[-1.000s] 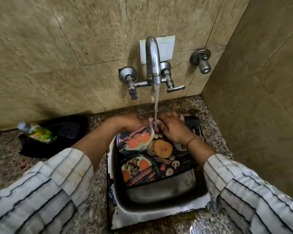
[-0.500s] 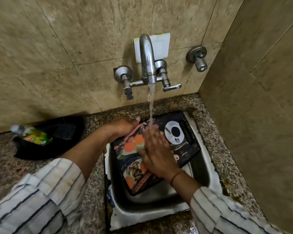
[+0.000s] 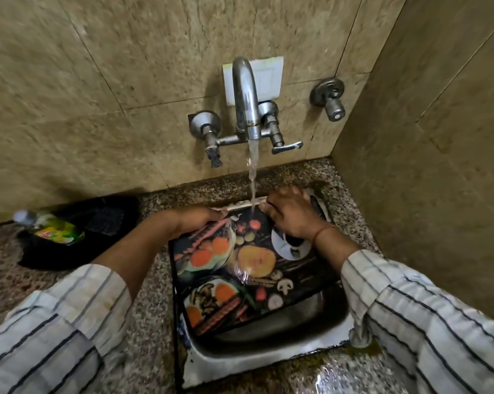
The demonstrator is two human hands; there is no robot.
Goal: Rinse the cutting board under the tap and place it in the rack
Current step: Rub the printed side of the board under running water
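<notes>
The printed cutting board [image 3: 248, 268] is leaning inside the steel sink [image 3: 268, 354], its far edge lifted toward the back rim and its near edge dipping into the basin. Water is running from the wall tap [image 3: 246, 103] and is striking the board near its far edge, then sheeting down the food-patterned face.

The left hand [image 3: 194, 220] is curling over the board's far-left corner, fingers closed on the edge. The right hand [image 3: 290, 214] is pressing on the far-right part, fingers bent over the top edge beside the stream; whether it is truly gripping or only steadying is hard to tell.

The board is looking thin, flat and stiff, probably light enough for one hand, but its glossy surface is wet and likely slippery. Pinching across the edge with thumb on one face and fingers on the other seems the safest hold, ideally at both far corners as now; if it is glass, as the sheen suggests, a knock on the sink rim could chip it.

The sink is holding only the board and draining water. On the worktop's left side, by the wall, a black tray [image 3: 78, 231] is carrying a green dish-soap bottle [image 3: 52, 227] lying on its side. No rack is showing.
</notes>
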